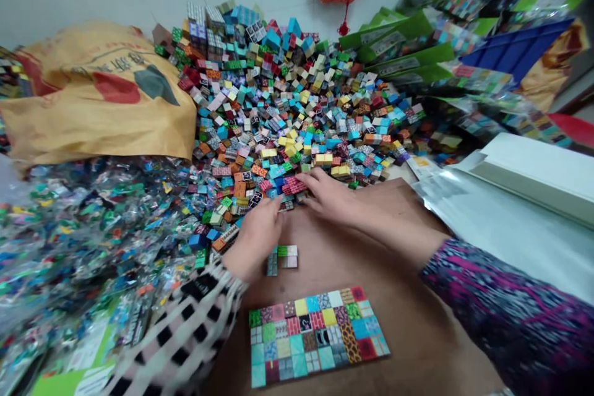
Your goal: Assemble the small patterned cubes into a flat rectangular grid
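Observation:
My left hand (255, 234) reaches into the near edge of a huge pile of small coloured cubes (288, 99), fingers curled among them; I cannot tell if it holds one. My right hand (328, 193) lies beside it with its fingertips on a pink brick-patterned cube (293, 185). A small cluster of joined cubes (283, 258) sits on the brown surface (408, 322) just below my left hand. Nearer to me lies a flat rectangular mat of assembled cubes (318, 335), several rows deep.
A yellow sack (97, 96) lies at the back left. Clear bags of cubes (78, 241) heap up on the left. Green packaged boxes (417, 37) stack at the back right, with white sheets and a box (524, 185) on the right.

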Demonstrator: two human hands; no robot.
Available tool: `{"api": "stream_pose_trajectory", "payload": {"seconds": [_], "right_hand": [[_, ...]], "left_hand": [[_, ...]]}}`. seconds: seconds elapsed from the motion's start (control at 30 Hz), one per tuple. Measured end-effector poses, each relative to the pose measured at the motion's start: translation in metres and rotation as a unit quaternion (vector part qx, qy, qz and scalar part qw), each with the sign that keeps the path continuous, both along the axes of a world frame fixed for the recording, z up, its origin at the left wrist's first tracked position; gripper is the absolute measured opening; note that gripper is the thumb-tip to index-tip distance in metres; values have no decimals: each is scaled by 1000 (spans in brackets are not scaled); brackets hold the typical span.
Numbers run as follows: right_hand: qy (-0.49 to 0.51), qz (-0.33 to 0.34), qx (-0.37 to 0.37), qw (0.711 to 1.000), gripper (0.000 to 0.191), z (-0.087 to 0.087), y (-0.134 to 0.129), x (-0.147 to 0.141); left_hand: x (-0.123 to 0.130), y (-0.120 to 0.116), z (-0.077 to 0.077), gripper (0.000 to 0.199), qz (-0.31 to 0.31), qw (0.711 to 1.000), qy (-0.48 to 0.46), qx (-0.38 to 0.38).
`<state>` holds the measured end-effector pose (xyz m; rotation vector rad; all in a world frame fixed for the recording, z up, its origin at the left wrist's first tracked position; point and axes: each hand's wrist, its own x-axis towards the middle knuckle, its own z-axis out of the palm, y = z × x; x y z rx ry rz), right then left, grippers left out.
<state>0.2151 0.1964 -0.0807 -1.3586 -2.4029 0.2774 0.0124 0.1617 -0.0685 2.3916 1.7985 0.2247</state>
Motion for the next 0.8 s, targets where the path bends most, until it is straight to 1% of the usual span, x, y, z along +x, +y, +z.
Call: {"api": "stream_pose_trajectory", "payload": {"seconds": [0.03,0.07,0.13,0.2,0.27,0.37,0.43,0.5,0.53,0.6,0.67,0.7,0.73,0.8], "right_hand": [[-24,-12,7,1000,49,2,8,-6],[-48,-20,10,999,49,3,15,-11],[-89,-21,14,996,41,6,25,-20],[-113,-11,23,993,33,6,30,-25],[-117,-3,30,993,29,5,31,-25],[-94,-3,26,995,31,6,22,-18],[-74,-1,22,997,33,6,10,-9],[-62,12,-6,998,31,5,-7,1],[-60,22,-35,997,27,3,-17,7],[-65,40,-103,992,17,-2,-35,20],[-76,39,-130,988,13,-7,-48,31],[-84,39,-134,987,14,-9,-52,37],[-92,42,-139,985,16,-8,-53,42],[-92,62,-158,981,19,-4,-48,51]], "left_hand": [[6,10,0,40,19,999,49,0],[11,19,1,39,28,998,64,1],[20,33,0,35,35,996,82,-2],[26,42,-1,30,35,995,89,-3],[28,44,-2,29,34,995,97,-1],[25,38,-1,28,14,995,97,6],[21,27,3,26,-7,995,96,20],[15,13,8,24,-26,995,100,16],[12,6,10,22,-33,994,103,-8],[7,-5,13,21,-40,989,117,-84],[3,-12,14,23,-42,982,130,-134],[3,-13,15,23,-45,981,128,-135],[3,-12,15,23,-47,984,121,-121],[7,-6,19,25,-39,991,108,-65]]}}
